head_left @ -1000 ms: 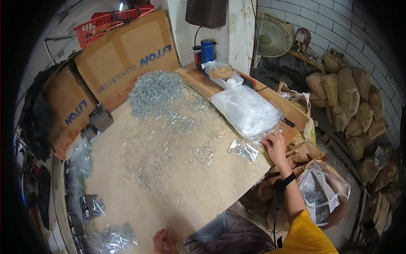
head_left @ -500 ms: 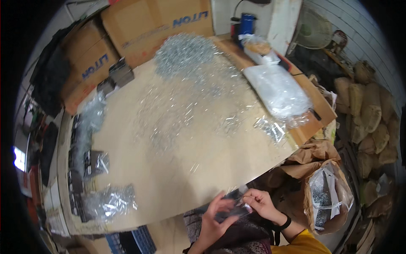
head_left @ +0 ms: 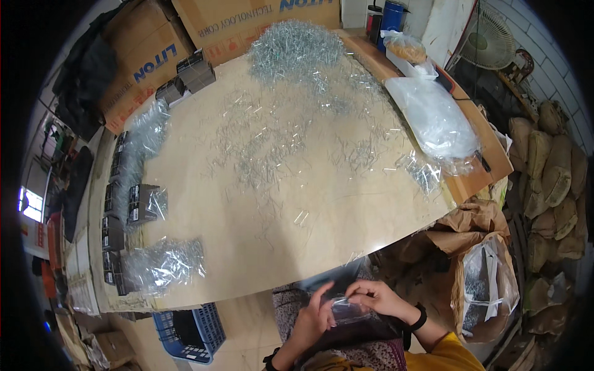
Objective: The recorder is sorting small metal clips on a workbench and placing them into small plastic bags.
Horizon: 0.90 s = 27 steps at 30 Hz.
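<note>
Just beyond the table's near edge, over my lap, a small clear plastic bag (head_left: 350, 310) is held between my two hands. My right hand (head_left: 380, 298) pinches its upper edge with thumb and fingertips. On the other side my left hand (head_left: 312, 318) grips the bag's left part, its index finger raised. Whether anything lies inside the bag cannot be made out. On the tabletop (head_left: 241, 229), a large heap of thin shiny metal pins (head_left: 297, 55) stands at the far side, with loose pins scattered toward me.
Dark small boxes (head_left: 139, 205) and clear filled bags (head_left: 164, 264) line the left edge. A large clear plastic bag (head_left: 436, 120) lies on the wooden board at right. Below are a blue basket (head_left: 213, 331) and an open paper sack (head_left: 461, 290). Cardboard boxes (head_left: 253, 31) stand behind.
The view has shifted, so the table sits higher and farther left. My hands stay near the table's front edge with the small plastic bag, and my left fingers have changed position on it.
</note>
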Tool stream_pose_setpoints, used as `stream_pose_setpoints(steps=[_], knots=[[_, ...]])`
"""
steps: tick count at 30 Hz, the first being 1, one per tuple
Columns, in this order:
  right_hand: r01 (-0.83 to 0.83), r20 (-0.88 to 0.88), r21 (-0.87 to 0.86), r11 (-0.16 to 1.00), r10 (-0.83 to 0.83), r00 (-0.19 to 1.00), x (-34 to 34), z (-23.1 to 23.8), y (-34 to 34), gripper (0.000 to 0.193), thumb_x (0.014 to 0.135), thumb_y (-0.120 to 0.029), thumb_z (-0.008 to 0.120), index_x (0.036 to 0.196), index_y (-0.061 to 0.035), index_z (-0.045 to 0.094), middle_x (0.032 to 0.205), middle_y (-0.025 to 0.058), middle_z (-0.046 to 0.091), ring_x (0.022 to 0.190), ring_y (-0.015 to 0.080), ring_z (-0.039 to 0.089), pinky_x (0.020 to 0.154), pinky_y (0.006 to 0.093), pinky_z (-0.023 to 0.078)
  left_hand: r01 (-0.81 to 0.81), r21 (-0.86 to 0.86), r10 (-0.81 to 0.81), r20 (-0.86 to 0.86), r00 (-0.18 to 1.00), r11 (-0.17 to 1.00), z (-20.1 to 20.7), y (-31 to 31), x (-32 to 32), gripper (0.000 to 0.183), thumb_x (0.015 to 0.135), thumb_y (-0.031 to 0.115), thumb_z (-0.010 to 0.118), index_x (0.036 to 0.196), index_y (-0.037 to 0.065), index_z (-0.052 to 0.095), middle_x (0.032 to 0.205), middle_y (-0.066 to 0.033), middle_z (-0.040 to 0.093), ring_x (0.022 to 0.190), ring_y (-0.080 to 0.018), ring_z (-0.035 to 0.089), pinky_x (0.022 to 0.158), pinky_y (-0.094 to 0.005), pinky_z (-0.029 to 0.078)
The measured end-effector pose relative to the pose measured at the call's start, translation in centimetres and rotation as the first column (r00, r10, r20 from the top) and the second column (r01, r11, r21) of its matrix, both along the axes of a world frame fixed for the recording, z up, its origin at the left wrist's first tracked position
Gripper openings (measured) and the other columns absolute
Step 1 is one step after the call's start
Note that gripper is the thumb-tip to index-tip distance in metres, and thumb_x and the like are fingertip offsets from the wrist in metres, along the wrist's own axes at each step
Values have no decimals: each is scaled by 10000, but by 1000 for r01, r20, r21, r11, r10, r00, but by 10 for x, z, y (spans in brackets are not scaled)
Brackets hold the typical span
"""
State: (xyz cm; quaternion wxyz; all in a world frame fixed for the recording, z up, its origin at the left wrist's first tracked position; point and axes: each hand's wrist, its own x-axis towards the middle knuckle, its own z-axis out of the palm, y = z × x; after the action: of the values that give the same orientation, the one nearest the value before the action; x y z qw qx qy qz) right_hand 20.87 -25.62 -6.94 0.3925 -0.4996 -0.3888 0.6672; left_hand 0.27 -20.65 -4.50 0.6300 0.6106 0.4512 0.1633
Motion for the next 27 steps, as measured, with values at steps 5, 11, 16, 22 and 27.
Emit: stream_pose_setpoints(steps=[5,11,16,22,27], knots=[[-105,-278,-106,989,72,958,12,-52,-17,123,976,-155,603,941,-37,610,658,-50,508,549,23,421,506,205,325,234,-458,-169,178,969,857,-41,1,-21,152,1012,154,501,929,34,547,619,-1,518,569,-76,492,536,-226,394],[-167,-296,-191,967,106,949,12,-73,-23,170,984,-196,595,900,-48,604,701,-77,496,609,13,421,538,183,315,308,-446,-224,232,947,841,-70,0,-28,312,1009,177,533,1297,63,576,670,22,534,599,-65,489,577,-220,416],[-126,-665,-355,926,-155,731,10,-88,-31,175,991,-214,583,892,-71,598,748,-73,467,635,29,380,577,198,322,293,-516,-134,324,937,805,-84,2,-29,184,998,175,535,1082,22,592,668,34,480,572,-59,445,549,-200,359],[-420,134,76,904,409,903,14,-93,-19,265,956,-298,628,833,-63,631,782,-21,543,715,85,543,699,240,432,360,-474,-194,362,912,804,-99,2,-32,214,966,234,602,943,22,618,727,26,523,620,-74,470,592,-236,386],[-393,631,175,903,204,748,15,-93,-17,206,868,-276,701,857,-83,631,813,66,569,811,194,585,770,326,391,428,36,-403,-278,872,903,-89,9,-29,215,906,247,672,939,36,643,827,-98,635,624,-237,590,581,-333,463]])
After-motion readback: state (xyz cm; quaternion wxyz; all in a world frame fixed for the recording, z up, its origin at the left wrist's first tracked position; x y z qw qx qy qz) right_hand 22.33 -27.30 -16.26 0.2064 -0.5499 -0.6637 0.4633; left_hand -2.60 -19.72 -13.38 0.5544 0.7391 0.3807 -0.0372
